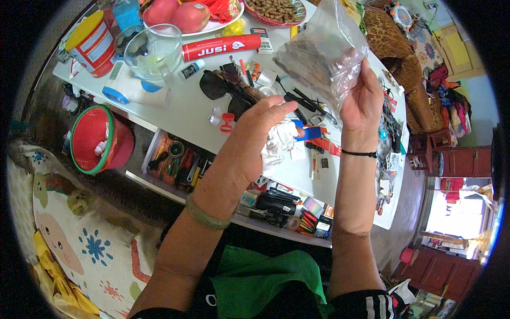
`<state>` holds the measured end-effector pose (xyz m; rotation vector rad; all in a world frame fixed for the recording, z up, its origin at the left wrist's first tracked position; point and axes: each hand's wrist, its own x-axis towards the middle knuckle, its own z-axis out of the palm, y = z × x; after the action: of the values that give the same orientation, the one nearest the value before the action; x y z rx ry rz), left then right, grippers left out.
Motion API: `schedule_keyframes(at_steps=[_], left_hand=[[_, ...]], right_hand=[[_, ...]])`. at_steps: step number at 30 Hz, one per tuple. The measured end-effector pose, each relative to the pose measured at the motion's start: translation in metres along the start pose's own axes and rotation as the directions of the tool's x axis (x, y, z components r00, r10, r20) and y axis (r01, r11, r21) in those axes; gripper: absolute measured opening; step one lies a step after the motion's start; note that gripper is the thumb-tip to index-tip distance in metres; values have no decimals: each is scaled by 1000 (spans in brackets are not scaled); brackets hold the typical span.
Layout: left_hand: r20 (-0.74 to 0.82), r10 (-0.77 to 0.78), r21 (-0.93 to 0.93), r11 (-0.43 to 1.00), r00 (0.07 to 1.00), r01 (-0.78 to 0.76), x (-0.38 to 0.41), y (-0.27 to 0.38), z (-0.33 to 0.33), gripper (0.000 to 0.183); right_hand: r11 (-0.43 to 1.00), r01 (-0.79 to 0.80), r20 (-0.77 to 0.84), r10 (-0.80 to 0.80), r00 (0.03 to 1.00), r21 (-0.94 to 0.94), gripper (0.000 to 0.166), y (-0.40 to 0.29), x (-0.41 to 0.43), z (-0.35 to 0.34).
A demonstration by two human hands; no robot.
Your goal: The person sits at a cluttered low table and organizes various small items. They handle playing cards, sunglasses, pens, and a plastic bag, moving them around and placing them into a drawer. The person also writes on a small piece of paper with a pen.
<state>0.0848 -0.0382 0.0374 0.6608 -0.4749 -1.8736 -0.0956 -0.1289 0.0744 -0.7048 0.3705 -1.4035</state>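
My left hand [254, 137] is closed around a crumpled white cloth or tissue [279, 139], above the middle of the white table [187, 107]. My right hand [361, 99] grips a clear plastic bag [338, 24] by its side and holds it up over the table. Something dark brown fills part of the bag; I cannot tell what it is. Below the left hand's fingers lies a blue object [308, 130]. Dark sunglasses [215, 85] rest just beyond that hand. Black-handled tools [305, 101] lie under the bag.
Across the table's far side are a red cylinder [221, 47], a glass mug [153, 52], a yellow-lidded tin [92, 44], a plate rim [229, 23] under fruit, and a bowl of peanuts [275, 11]. Two open drawers [179, 159] hold tools and pens. A red bucket [89, 137] stands left.
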Motion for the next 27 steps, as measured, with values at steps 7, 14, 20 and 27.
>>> schedule_keyframes(at_steps=[7, 14, 20, 27], left_hand=[[159, 182, -36, 983, 970, -178, 3, -1, 6, 39], [80, 137, -64, 989, 987, -132, -2, -3, 6, 30], [89, 175, -128, 978, 981, -163, -5, 0, 6, 23], [160, 223, 60, 970, 962, -235, -7, 3, 5, 29]], right_hand=[[997, -58, -133, 64, 989, 48, 25, 9, -23, 20], [987, -105, -98, 117, 988, 122, 30, 13, -33, 18], [984, -163, -13, 162, 987, -71, 42, 17, -52, 40], [729, -197, -148, 132, 980, -655, 42, 20, -64, 53]])
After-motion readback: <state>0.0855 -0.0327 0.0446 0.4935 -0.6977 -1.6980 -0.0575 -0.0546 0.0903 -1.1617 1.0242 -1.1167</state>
